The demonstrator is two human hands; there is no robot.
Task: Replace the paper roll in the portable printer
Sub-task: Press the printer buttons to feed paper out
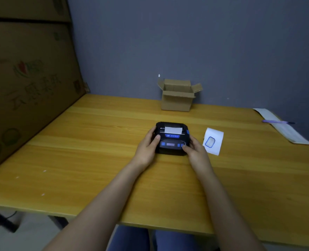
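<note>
Seemingly both hands' fingers (185,148) around printer (172,138).

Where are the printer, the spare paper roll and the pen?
printer (172,140): head view, on its black top cover.
paper roll (215,137): head view, on its white wound side.
pen (275,121): head view, on its purple barrel.

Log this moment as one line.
left hand: grips black portable printer | right hand: grips printer | lid: shut, paper showing | white paper roll: on yellow wooden table
</note>
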